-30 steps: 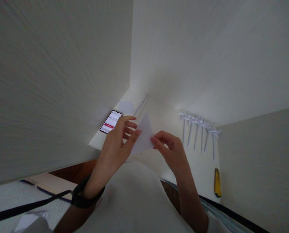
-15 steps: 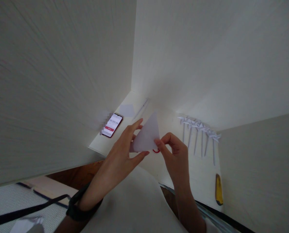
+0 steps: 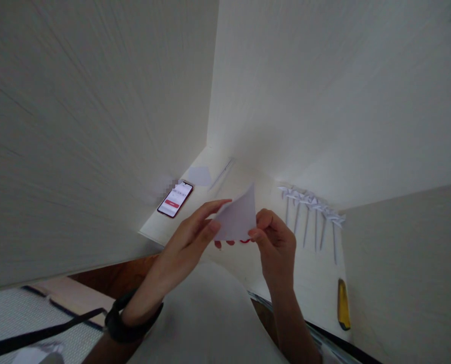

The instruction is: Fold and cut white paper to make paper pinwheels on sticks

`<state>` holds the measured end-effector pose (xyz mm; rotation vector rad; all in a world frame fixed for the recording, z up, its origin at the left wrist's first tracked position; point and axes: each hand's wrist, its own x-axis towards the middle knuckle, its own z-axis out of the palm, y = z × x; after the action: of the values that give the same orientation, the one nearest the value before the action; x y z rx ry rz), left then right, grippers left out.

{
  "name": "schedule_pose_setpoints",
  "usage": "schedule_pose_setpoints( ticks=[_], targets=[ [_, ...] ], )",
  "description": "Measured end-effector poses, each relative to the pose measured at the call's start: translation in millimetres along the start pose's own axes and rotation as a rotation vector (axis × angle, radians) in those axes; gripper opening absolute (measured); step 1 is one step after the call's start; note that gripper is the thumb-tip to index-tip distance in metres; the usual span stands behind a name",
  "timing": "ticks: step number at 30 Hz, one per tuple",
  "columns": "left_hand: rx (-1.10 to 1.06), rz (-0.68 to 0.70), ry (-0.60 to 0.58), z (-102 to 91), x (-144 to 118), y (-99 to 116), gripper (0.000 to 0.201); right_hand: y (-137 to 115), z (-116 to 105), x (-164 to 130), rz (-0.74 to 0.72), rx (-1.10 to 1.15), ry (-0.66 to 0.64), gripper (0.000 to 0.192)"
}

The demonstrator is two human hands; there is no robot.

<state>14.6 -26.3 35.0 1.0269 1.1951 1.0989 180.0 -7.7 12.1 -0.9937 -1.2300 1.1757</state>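
Note:
A sheet of white paper [image 3: 236, 217] is held up in front of me between both hands. My left hand [image 3: 198, 227] grips its left edge, thumb on the near face and fingers behind, some fingertips showing below the lower edge. My right hand [image 3: 272, 232] pinches the lower right corner between thumb and bent fingers. Just below the paper a small part of a red object [image 3: 245, 241] shows; the rest is hidden, so I cannot tell what it is.
On the white tabletop [image 3: 233, 268] several paper pinwheels [image 3: 312, 202] on sticks lie in a row at right. A yellow-handled cutter [image 3: 343, 305] is nearer me. At left are a phone [image 3: 175, 199], a paper piece [image 3: 199, 176] and thin sticks [image 3: 221, 173]. White walls rise behind.
The paper has turned from a triangular outline to a broader four-sided one. My left thumb has moved from below the paper onto its near face. My right hand still pinches the lower right corner.

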Motion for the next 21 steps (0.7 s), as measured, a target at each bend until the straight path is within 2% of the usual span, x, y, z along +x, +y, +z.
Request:
schedule_pose_setpoints(
  ticks=[3, 5, 9, 14, 21],
  targets=[
    [-0.059, -0.098, 0.205, 0.3, 0, -1, 0.039, 1, -3, 0, 0.01, -0.116, 0.003, 0.03],
    [-0.144, -0.147, 0.254, 0.6, 2, -2, 0.042, 2, -5, 0, 0.011, -0.197, 0.002, 0.031],
    [-0.251, -0.119, 0.123, 2.3, 9, -8, 0.039, -1, -7, -1, 0.016, -0.317, -0.004, 0.03],
    [-0.155, -0.12, 0.064, 6.9, 13, -14, 0.029, -4, -3, 0, 0.038, -0.344, -0.003, 0.008],
    [-0.042, -0.076, -0.02, 11.2, 14, -11, 0.021, -6, 1, 3, 0.001, -0.36, 0.064, 0.004]
  ],
)
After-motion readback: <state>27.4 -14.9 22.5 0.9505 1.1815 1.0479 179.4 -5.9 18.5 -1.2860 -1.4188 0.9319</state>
